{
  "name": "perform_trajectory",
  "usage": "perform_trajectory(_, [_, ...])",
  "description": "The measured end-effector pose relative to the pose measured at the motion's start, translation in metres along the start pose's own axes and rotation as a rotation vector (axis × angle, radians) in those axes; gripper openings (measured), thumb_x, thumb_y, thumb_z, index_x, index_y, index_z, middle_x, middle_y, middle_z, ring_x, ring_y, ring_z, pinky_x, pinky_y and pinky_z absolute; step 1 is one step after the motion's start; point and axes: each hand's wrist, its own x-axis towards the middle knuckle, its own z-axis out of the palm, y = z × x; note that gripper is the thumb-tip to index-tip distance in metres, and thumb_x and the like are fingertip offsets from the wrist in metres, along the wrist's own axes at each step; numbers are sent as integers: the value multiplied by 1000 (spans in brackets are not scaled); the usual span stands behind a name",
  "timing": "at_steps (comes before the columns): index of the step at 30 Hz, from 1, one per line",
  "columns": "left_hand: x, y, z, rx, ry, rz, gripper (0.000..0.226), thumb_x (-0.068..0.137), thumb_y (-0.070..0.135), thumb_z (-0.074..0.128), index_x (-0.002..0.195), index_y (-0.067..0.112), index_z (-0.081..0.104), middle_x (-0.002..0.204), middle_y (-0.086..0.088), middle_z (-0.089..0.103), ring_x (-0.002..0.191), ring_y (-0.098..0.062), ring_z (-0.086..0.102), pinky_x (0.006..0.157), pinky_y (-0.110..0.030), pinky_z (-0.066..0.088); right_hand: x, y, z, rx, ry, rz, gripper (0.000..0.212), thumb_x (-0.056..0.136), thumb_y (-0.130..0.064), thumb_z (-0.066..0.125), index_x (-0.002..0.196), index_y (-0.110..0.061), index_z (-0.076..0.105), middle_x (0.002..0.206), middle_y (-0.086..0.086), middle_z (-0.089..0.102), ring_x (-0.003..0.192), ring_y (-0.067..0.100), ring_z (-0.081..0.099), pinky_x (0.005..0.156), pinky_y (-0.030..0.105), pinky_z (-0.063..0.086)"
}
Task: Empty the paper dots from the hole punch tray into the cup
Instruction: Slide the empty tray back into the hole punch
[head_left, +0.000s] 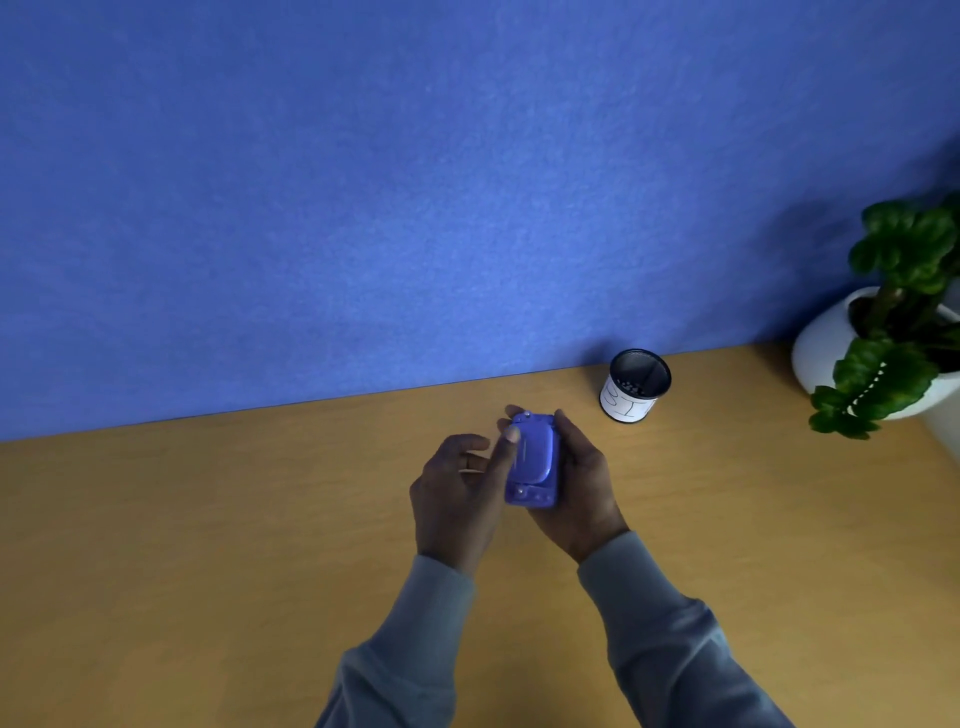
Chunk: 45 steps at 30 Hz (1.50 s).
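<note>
One blue-purple hole punch (532, 460), glossy and rounded, is held above the table (208, 519) near the middle. The right hand (576, 488) grasps it in its fingers; the left hand (460, 493) presses a thumb on it. One dark mesh cup (635, 387) with a white label stands far right, beside one potted plant (904, 322).

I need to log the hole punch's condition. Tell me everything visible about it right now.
The hole punch is small, blue-purple, glossy like plastic, with a rounded lever on top and silvery rivets at its ends. It is held above the wooden desk, lengthwise away from the person. The right hand cradles it from the side and beneath; the left hand rests a thumb on its left edge. Its tray is not visible.
</note>
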Motion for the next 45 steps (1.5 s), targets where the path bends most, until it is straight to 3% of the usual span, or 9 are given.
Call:
perform_trajectory(3, [2, -10, 3, -137, -78, -151, 31, 97, 44, 66, 85, 19, 80, 70, 0, 79, 69, -18, 78, 71, -37, 65, 2, -8, 0, -42, 51, -51, 48, 104, -45, 42, 128, -10, 65, 113, 8, 72, 90, 21, 65, 84, 36, 50])
perform_trajectory(8, [-5, -9, 6, -419, -275, -311, 24, 97, 13, 68, 81, 21, 85, 85, -9, 83, 78, -22, 81, 71, -31, 65, 1, -8, 1, -41, 78, -80, 48, 107, -44, 38, 128, -10, 64, 119, 8, 74, 89, 20, 65, 90, 35, 50])
perform_trajectory(19, [-4, -12, 7, -525, -298, -240, 24, 98, 9, 69, 86, 22, 86, 89, -10, 84, 86, -22, 82, 73, -30, 65, -2, -6, 1, -22, 144, -111, 47, 108, -42, 38, 127, -9, 65, 118, 9, 75, 93, 19, 70, 90, 34, 52])
perform_trajectory(24, [3, -14, 0, -545, -366, -245, 27, 97, 6, 69, 82, 20, 87, 86, -13, 83, 79, -20, 80, 70, -28, 65, -7, -13, 0, -26, 138, -73, 48, 106, -42, 44, 131, -7, 65, 132, 14, 71, 111, 25, 70, 98, 38, 51])
perform_trajectory(30, [19, -19, -15, -546, -345, -257, 24, 95, 6, 72, 78, 14, 86, 83, -12, 83, 73, -18, 77, 65, -25, 63, -10, -29, 0, -115, 226, -26, 34, 104, -22, 54, 117, 6, 67, 129, 28, 68, 111, 33, 71, 100, 45, 54])
perform_trajectory(33, [22, -22, -10, -784, -306, -361, 13, 95, 10, 73, 89, 7, 84, 98, -16, 83, 85, -19, 80, 70, -27, 64, -11, -24, 3, -12, 274, -107, 30, 105, -17, 51, 116, 7, 67, 126, 27, 70, 108, 32, 72, 96, 42, 59])
perform_trajectory(36, [18, -28, -3, -958, -378, -398, 16, 98, 10, 66, 106, 7, 80, 117, -15, 79, 103, -26, 77, 84, -35, 65, -13, -13, 4, 32, 307, -223, 31, 106, -16, 50, 119, 6, 66, 116, 22, 73, 103, 28, 74, 91, 37, 61])
perform_trajectory(40, [15, -33, 1, -982, -433, -379, 30, 89, 8, 76, 120, 10, 78, 119, -19, 78, 105, -26, 77, 85, -35, 64, -19, -3, 5, 33, 337, -291, 36, 106, -17, 50, 131, 7, 61, 117, 20, 69, 109, 27, 67, 103, 39, 53])
perform_trajectory(45, [18, -39, 0, -923, -427, -335, 27, 91, 0, 73, 112, 14, 82, 114, -22, 79, 104, -26, 78, 82, -33, 64, -26, 0, 6, 35, 348, -309, 39, 105, -15, 50, 136, 8, 56, 125, 23, 64, 118, 32, 61, 110, 43, 48])
